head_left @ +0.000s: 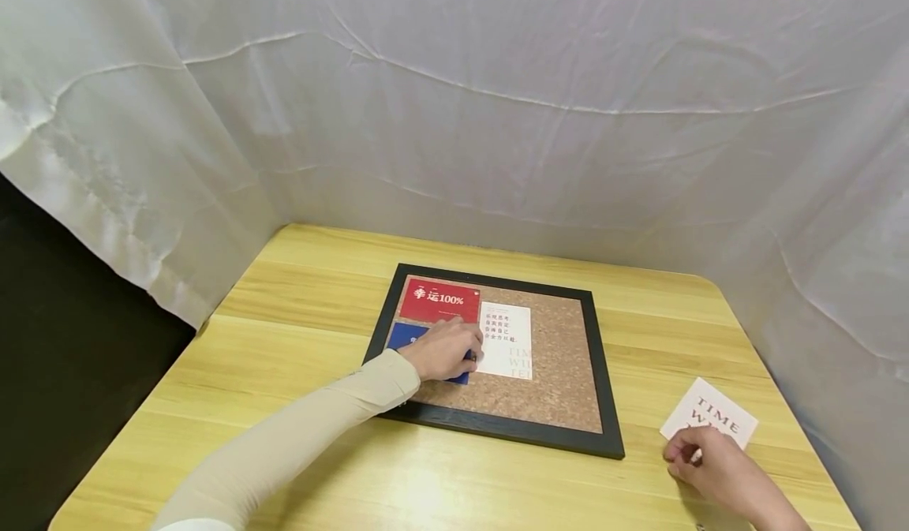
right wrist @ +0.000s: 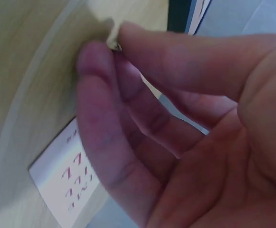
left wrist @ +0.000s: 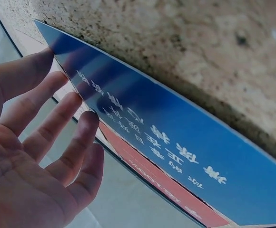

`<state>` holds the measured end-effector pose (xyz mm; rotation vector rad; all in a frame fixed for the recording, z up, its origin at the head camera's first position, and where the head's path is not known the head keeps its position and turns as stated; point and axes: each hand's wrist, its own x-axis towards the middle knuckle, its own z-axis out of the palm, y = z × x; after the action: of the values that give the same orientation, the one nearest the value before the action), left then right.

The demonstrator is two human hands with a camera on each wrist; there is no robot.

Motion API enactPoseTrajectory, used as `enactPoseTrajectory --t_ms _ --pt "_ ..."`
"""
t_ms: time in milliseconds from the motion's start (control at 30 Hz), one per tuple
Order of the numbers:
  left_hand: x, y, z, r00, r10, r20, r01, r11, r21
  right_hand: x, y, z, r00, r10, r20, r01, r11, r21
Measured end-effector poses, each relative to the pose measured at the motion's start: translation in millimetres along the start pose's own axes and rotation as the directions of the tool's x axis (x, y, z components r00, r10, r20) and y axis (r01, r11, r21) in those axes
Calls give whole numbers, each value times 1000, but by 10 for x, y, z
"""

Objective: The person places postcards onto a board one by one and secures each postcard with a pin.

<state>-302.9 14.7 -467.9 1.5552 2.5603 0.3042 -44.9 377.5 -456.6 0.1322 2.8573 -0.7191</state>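
Observation:
On the cork board [head_left: 562, 357] lies a blue card [left wrist: 176, 118] with white characters. My left hand [head_left: 443, 349] rests over this card, its thumb and fingers lightly bent at the card's edge in the left wrist view. Above it is a red card [head_left: 433, 302] reading 100%, and beside it a white card [head_left: 504, 342] with dark characters. Off to the right, my right hand [head_left: 717, 468] pinches a tiny gold-coloured pin [right wrist: 113, 44] between thumb and forefinger. Partly hidden behind that hand, a white card [head_left: 692, 405] lettered TIME lies on the table.
A black frame [head_left: 497, 431] edges the board, which lies flat on the wooden table [head_left: 319, 452]. White cloth [head_left: 497, 105] hangs behind and along the sides. A small dot [head_left: 476, 293] shows at the red card's upper right corner.

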Motion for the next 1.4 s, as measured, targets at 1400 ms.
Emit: enactPoseTrajectory --t_ms 1400 --pt "-23 33 -36 1000 27 -15 -27 1000 2 563 -375 -195 995 -16 -102 18 1000 14"
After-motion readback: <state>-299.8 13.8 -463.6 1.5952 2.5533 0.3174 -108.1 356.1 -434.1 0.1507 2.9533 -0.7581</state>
